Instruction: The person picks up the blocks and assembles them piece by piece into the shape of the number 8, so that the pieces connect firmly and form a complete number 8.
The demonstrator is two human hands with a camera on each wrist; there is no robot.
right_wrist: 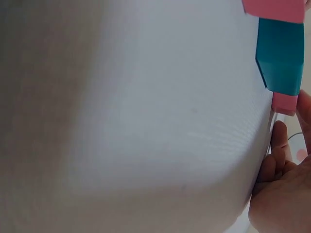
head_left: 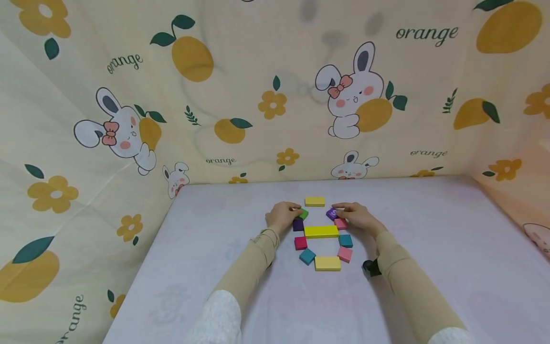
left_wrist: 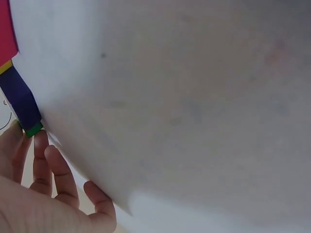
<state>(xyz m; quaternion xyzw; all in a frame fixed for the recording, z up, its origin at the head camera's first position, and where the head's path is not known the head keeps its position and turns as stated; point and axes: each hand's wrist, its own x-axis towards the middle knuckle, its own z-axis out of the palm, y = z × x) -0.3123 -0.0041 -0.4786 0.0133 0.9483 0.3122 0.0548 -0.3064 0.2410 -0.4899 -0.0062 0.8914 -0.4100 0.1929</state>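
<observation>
Coloured blocks form a figure on the table in the head view. My left hand (head_left: pixel 281 216) pinches a green block (head_left: pixel 303 214) at the upper left, just above a dark purple block (head_left: pixel 298 225). In the left wrist view, thumb and fingers stand on either side of the green block (left_wrist: pixel 34 129), mostly hidden behind the dark purple one (left_wrist: pixel 22 96). Across from it, my right hand (head_left: pixel 357 217) holds a purple block (head_left: pixel 332 213) with a pale mark, above a pink block (head_left: pixel 341 223). The right wrist view hides that purple block behind a teal block (right_wrist: pixel 281 53).
Between the hands lies a long yellow block (head_left: pixel 321 232), with shorter yellow blocks above (head_left: pixel 315 201) and below (head_left: pixel 327 263). Red (head_left: pixel 301 243), teal (head_left: pixel 307 256) and pink (head_left: pixel 345 254) blocks stand around the lower half. A patterned cloth (head_left: pixel 258 129) rises behind the table.
</observation>
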